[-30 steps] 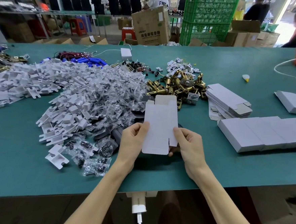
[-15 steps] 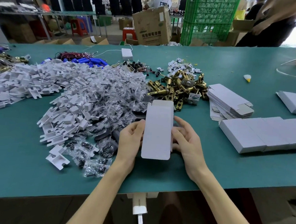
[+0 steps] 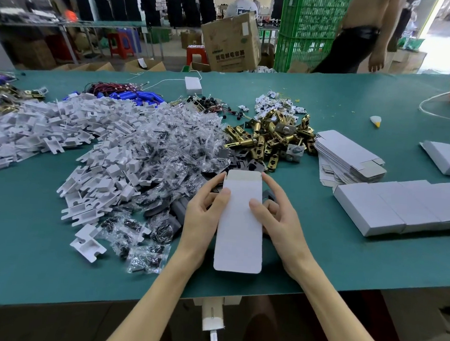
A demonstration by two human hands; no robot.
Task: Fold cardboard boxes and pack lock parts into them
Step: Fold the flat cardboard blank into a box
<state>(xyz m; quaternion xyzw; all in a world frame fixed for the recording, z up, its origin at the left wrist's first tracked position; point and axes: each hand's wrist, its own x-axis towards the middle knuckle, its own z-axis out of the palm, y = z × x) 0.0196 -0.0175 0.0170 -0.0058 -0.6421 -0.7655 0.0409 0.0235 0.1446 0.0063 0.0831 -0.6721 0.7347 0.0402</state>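
Partly hidden, left hand (image 3: 202, 219) and right hand (image 3: 285, 224) fingers (image 3: 275, 190) grip the white box (image 3: 239, 238).

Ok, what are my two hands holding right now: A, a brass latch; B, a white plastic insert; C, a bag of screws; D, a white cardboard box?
D: the left hand and right hand each grip a side of the white cardboard box, thumbs on its top face.

Bare green bench (image 3: 21, 249) lies open at the near left and far right. A heap of white plastic clips and clear screw bags (image 3: 139, 159) blocks the left middle; a row of folded white cardboard boxes (image 3: 391, 208) bars the right.
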